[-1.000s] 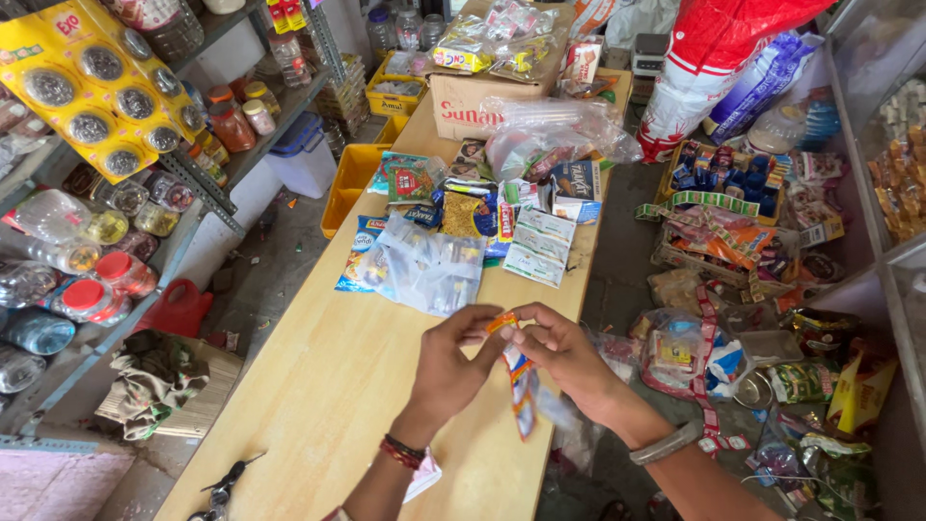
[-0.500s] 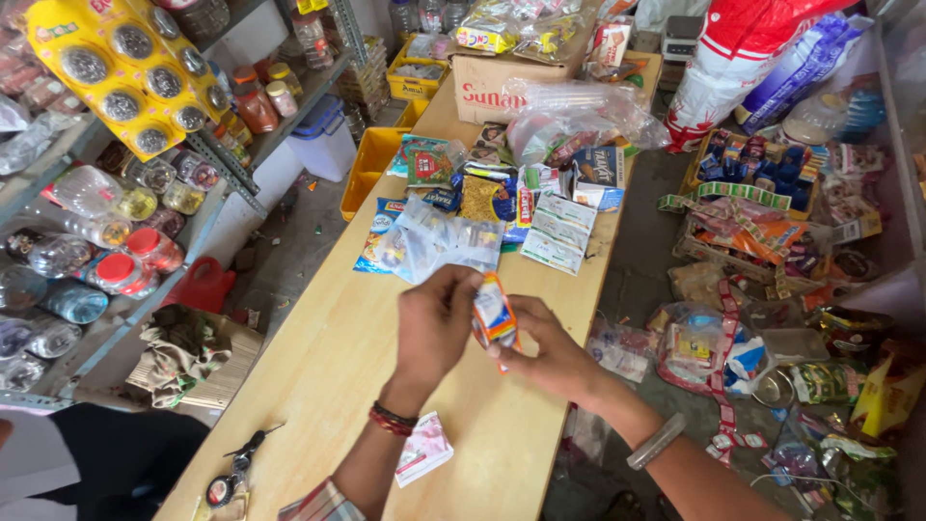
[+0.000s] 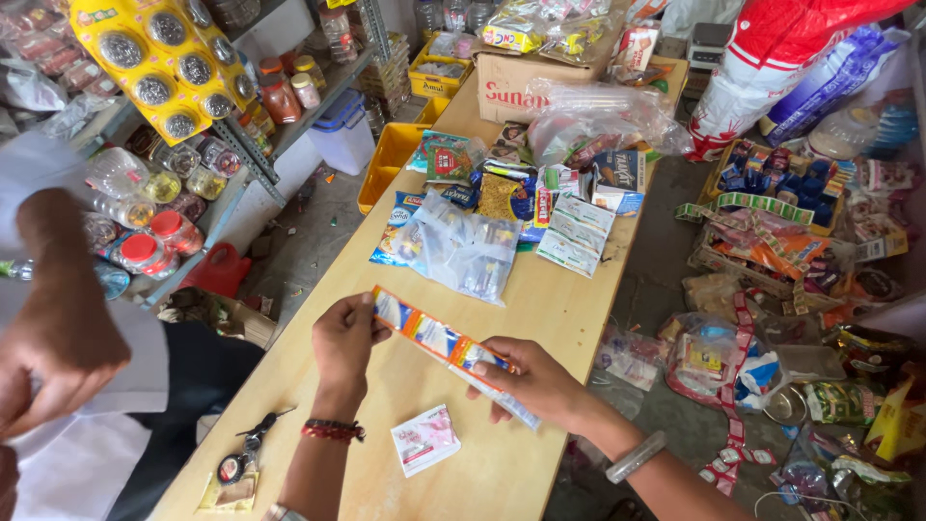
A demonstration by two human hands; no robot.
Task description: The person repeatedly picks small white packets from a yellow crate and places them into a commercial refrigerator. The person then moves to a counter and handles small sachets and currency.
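Over a long wooden counter (image 3: 559, 309) I hold a strip of small orange, white and blue sachets (image 3: 434, 338) stretched out between both hands. My left hand (image 3: 345, 340) pinches its upper left end. My right hand (image 3: 531, 381) grips the lower right part, and the strip's tail hangs past those fingers. A single pink and white sachet (image 3: 425, 439) lies on the counter just below my hands.
Another person's arm and hand (image 3: 53, 328) stand at the left edge. A clear bag of sachets (image 3: 468, 251) and several snack packets lie further up the counter, with a cardboard box (image 3: 516, 82) beyond. Shelves of jars run along the left; hanging packets crowd the right. Keys (image 3: 241, 463) lie near the counter's front.
The sachet strip, bunched between my hands before, is now pulled out straight. Another person's arm has come into view at the left.
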